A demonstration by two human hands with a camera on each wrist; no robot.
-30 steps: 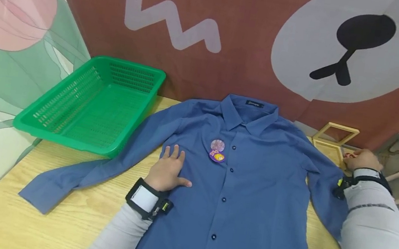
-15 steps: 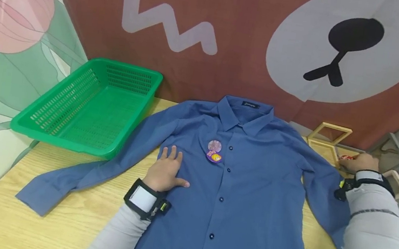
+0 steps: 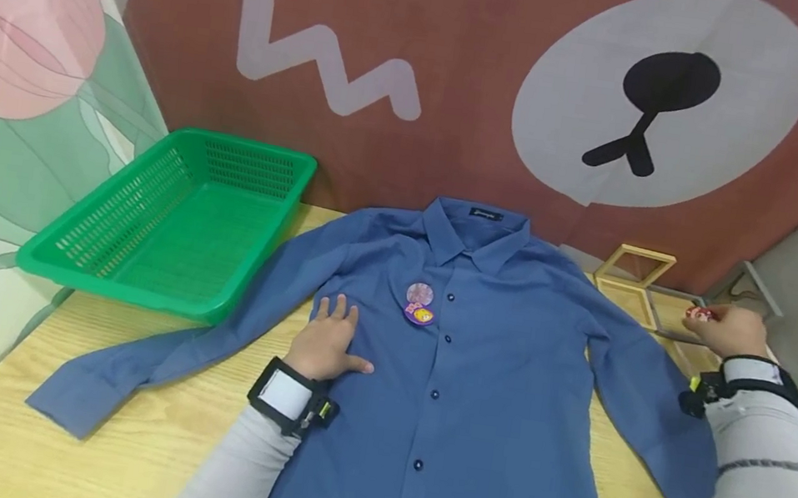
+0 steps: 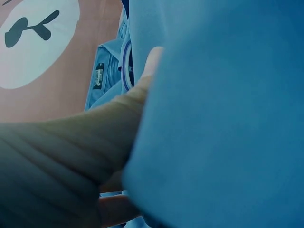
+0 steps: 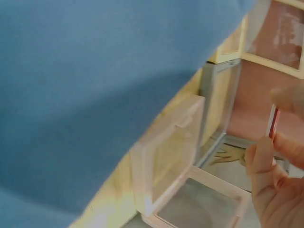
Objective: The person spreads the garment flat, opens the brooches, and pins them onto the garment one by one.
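Observation:
A blue button-up shirt (image 3: 503,380) lies spread on the wooden table, its collar toward the wall. Two round badges are on its chest, a pinkish one (image 3: 419,295) and a purple one with a yellow figure (image 3: 419,314). My left hand (image 3: 324,344) rests on the shirt with straight fingers, left of the badges. Over the small boxes at the right, my right hand (image 3: 732,331) pinches a red and white badge (image 3: 698,313). The right wrist view shows this badge (image 5: 272,121) edge-on between thumb and fingers. Shirt cloth fills much of both wrist views.
A green plastic basket (image 3: 34,260) stands at the back left, beside the shirt sleeve. Small hinged boxes with clear lids sit at the back right: a yellow one (image 3: 627,300), a grey one (image 5: 207,95) and a cream one (image 5: 142,175). A brown printed wall covering (image 3: 461,123) rises behind.
My right hand has lifted from the boxes and drawn back, the badge now showing in its fingers. The head view has turned a little right. My left hand stays on the shirt.

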